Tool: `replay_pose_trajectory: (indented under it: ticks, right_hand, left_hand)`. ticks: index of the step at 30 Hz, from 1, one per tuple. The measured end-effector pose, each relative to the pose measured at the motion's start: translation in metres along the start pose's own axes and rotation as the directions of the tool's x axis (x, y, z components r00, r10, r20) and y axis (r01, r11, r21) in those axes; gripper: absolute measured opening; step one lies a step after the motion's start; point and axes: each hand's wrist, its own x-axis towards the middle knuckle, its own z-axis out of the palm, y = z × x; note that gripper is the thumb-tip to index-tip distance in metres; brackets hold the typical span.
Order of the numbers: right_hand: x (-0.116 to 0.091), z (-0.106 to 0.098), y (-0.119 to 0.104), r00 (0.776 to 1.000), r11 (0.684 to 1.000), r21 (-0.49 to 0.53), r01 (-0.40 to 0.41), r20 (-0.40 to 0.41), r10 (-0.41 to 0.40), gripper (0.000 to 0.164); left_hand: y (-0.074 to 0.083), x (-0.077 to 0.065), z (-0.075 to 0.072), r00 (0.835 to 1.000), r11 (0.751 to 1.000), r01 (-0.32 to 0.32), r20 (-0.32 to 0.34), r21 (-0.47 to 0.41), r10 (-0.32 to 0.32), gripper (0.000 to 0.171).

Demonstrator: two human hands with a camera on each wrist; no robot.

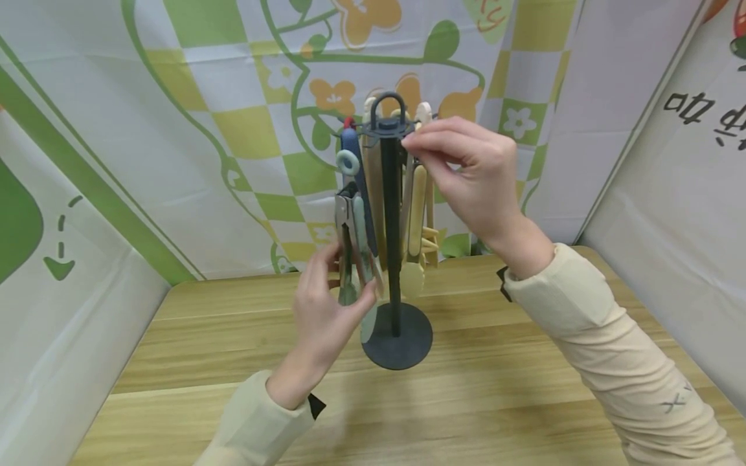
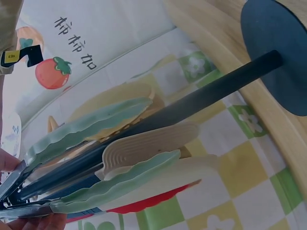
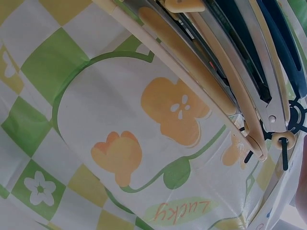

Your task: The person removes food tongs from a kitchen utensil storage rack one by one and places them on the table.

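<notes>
My left hand [image 1: 320, 307] grips a pair of tongs [image 1: 345, 210] with metal arms and pale green tips, upright at the left side of a dark utensil rack [image 1: 392, 226]. A pale green pull ring [image 1: 348, 163] tops the tongs. Their two wavy tips [image 2: 120, 184] stand apart in the left wrist view, with the rack's post between them in that view. At the rack's top, my right hand [image 1: 474, 175] pinches the hooked ring with thumb and forefinger. A blue handle [image 1: 362, 188] hangs just behind the tongs. Cream-handled tongs [image 3: 272, 108] hang near the right hand.
Several cream utensils [image 1: 418, 213] hang at the rack's right and back. Its round base [image 1: 402, 349] stands on a wooden table [image 1: 495, 388]. A printed cloth [image 1: 233, 129] covers the wall close behind, and white panels rise on both sides.
</notes>
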Motion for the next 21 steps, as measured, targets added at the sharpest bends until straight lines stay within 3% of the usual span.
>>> replay_pose_trajectory:
  ticks: [21]
  right_hand:
    - [0.005,-0.002,-0.002,0.998,1.0,0.0,-0.02,0.065,0.02,0.013]
  left_hand:
    - [-0.017,-0.013,-0.013,0.995,0.992,0.084,0.052,0.094,-0.089,0.059]
